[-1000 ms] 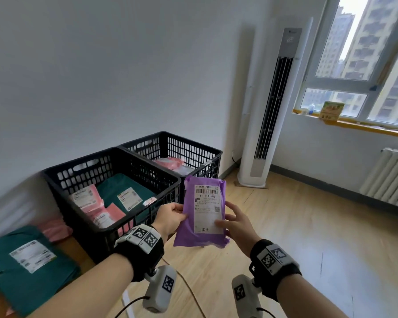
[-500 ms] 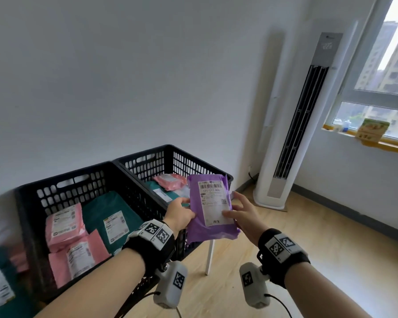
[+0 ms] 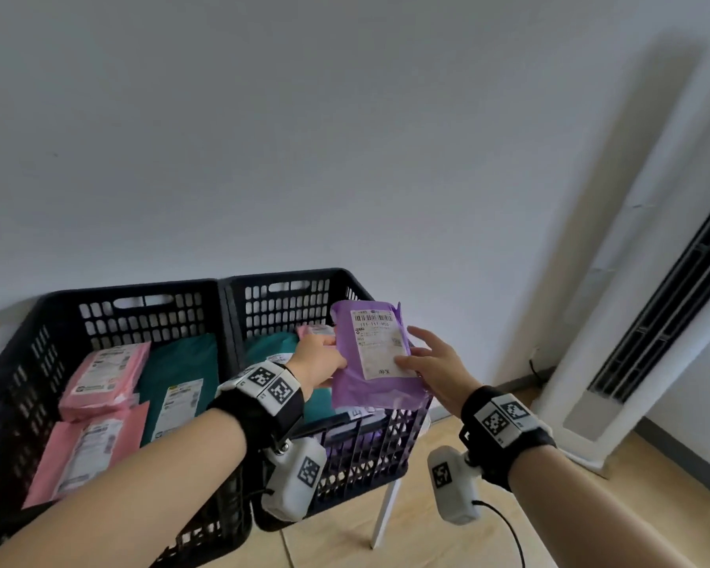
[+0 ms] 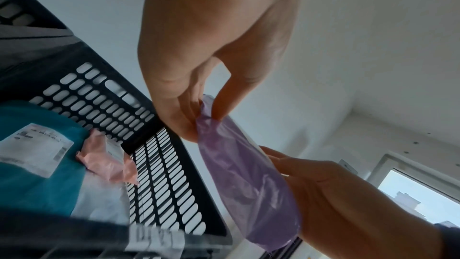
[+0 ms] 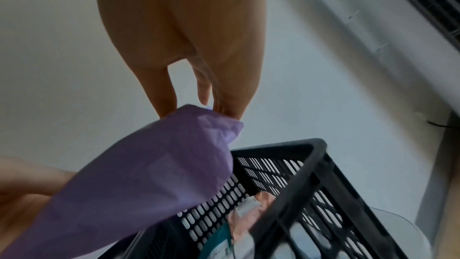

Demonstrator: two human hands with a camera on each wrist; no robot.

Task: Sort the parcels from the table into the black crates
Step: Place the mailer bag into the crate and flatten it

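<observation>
A purple parcel (image 3: 376,356) with a white shipping label hangs over the right black crate (image 3: 337,444). My left hand (image 3: 318,358) pinches its left edge between thumb and fingers, as the left wrist view shows on the purple parcel (image 4: 244,174). My right hand (image 3: 431,366) holds its right edge, thumb on the label and fingers behind; the purple parcel (image 5: 149,174) fills the lower left of the right wrist view. The left black crate (image 3: 50,362) holds pink and teal parcels. Teal and pink parcels also lie in the right crate, partly hidden by the purple one.
The two crates stand side by side against a white wall. A tall white air conditioner (image 3: 648,321) stands at the right. A white leg (image 3: 386,510) shows under the right crate, above the wooden floor (image 3: 386,555).
My view has swung left and nearer to the crates. Both hands have carried the purple parcel forward, from in front of the right crate to above it.
</observation>
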